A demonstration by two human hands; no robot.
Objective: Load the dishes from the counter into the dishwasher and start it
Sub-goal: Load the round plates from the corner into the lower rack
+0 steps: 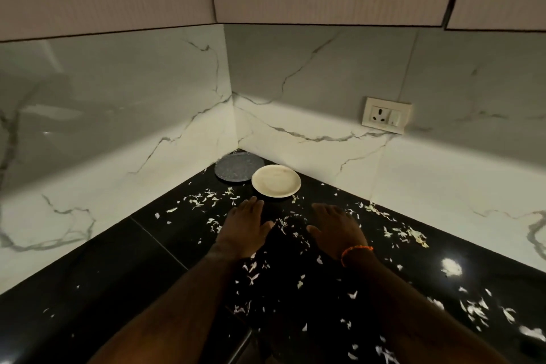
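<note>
A cream plate (276,180) lies flat on the black counter (124,263) near the inner corner. Behind it to the left sits a grey speckled plate (236,167), tucked into the corner and partly covered by the cream one. My left hand (245,226) stretches palm down over the counter, fingertips just short of the cream plate, holding nothing. My right hand (336,229) is also palm down and empty, a little to the right and below the cream plate. An orange thread circles my right wrist.
Pale food scraps (206,198) are scattered over much of the counter, thickest at the right (407,235). Marble-look walls close the corner on both sides. A white wall socket (386,115) sits on the right wall. Cabinets hang above.
</note>
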